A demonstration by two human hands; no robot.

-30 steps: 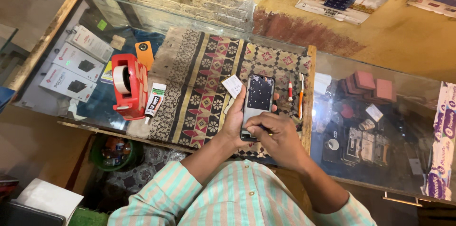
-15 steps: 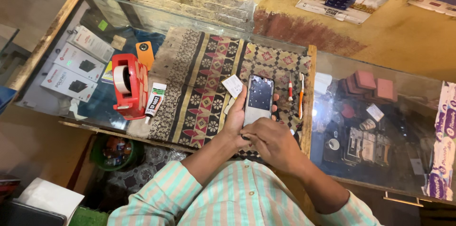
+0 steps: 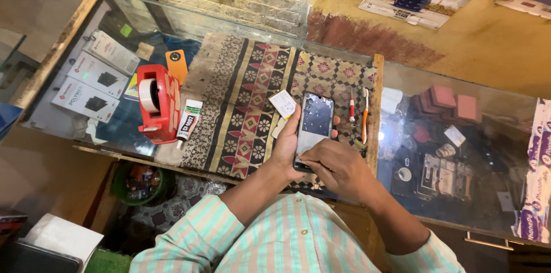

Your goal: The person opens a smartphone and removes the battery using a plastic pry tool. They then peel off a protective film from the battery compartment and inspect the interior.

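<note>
The phone is lying face open above the patterned cloth, its back cover off and the inner parts visible. The left hand grips its left edge, fingers closed around it; the right hand covers the lower end — its fingertips are hidden, so I cannot tell their state. Beside it wait a red screwdriver and an orange toothbrush — untouched. The opening seems done; the inside work looks only begun.
</note>
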